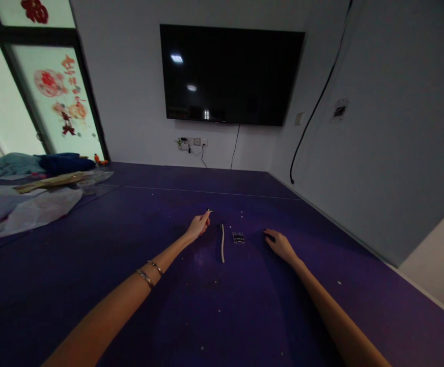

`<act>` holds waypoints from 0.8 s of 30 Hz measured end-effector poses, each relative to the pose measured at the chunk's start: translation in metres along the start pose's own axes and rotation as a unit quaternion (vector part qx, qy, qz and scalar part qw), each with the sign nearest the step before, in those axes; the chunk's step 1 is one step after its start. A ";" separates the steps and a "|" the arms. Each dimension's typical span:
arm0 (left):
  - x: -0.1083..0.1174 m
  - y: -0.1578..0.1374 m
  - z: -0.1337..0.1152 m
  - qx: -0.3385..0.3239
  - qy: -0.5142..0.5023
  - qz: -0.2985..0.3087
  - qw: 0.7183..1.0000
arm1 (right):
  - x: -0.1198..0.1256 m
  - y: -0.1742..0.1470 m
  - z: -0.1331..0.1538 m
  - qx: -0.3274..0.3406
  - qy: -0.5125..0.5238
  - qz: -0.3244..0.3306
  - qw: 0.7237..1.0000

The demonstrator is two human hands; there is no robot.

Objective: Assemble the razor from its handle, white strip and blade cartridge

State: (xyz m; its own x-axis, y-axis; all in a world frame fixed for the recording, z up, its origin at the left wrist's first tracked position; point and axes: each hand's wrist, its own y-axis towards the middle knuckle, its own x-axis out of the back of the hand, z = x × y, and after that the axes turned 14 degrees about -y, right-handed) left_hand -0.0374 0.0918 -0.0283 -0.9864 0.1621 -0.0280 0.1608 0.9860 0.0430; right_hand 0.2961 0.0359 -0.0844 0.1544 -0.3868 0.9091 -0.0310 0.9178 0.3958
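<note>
Pinching a small dark piece (210,210), the left hand (199,227) is seen over a purple table (153,316), its fingers drawn in and almost no gap left at the tips; the finer shape of the piece cannot be made out. Two bracelets (145,278) are worn on that forearm. The right hand (281,246) is held low at the other side, its fingers loosely bent, with a narrow gap showing between thumb and forefinger. Between the hands, a pale strip (222,245) is laid lengthwise, and just to its right a clear case (239,237) with dark contents is set down. White specks are scattered over the surface. At far left, cloths (65,162) and plastic sheeting (34,211) are heaped near a glass door (54,97) decorated in red. A dark TV (233,76) is mounted on the facing wall, sockets (196,141) are set beneath it, and a black cable (321,97) is hung down the right side.
</note>
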 end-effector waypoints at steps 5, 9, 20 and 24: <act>-0.001 -0.016 0.004 -0.086 -0.024 0.039 0.995 | 0.014 0.010 0.029 0.007 0.097 -0.078 0.992; -0.002 -0.025 0.003 -0.115 -0.056 0.062 0.990 | 0.033 0.024 0.083 0.045 0.258 -0.062 0.963; -0.006 -0.044 -0.004 -0.104 -0.099 0.060 0.988 | 0.054 0.060 0.185 -0.024 0.580 0.103 0.808; -0.004 -0.043 -0.002 -0.103 -0.097 0.062 0.988 | 0.048 0.063 0.192 -0.028 0.590 0.108 0.800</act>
State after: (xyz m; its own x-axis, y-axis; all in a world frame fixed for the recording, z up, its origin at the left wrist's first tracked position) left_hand -0.0400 0.0490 -0.0283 -0.9311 0.3047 -0.2008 0.2493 0.9330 0.2597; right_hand 0.1119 0.0583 0.0091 0.9769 0.1042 0.1864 -0.1433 0.9671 0.2103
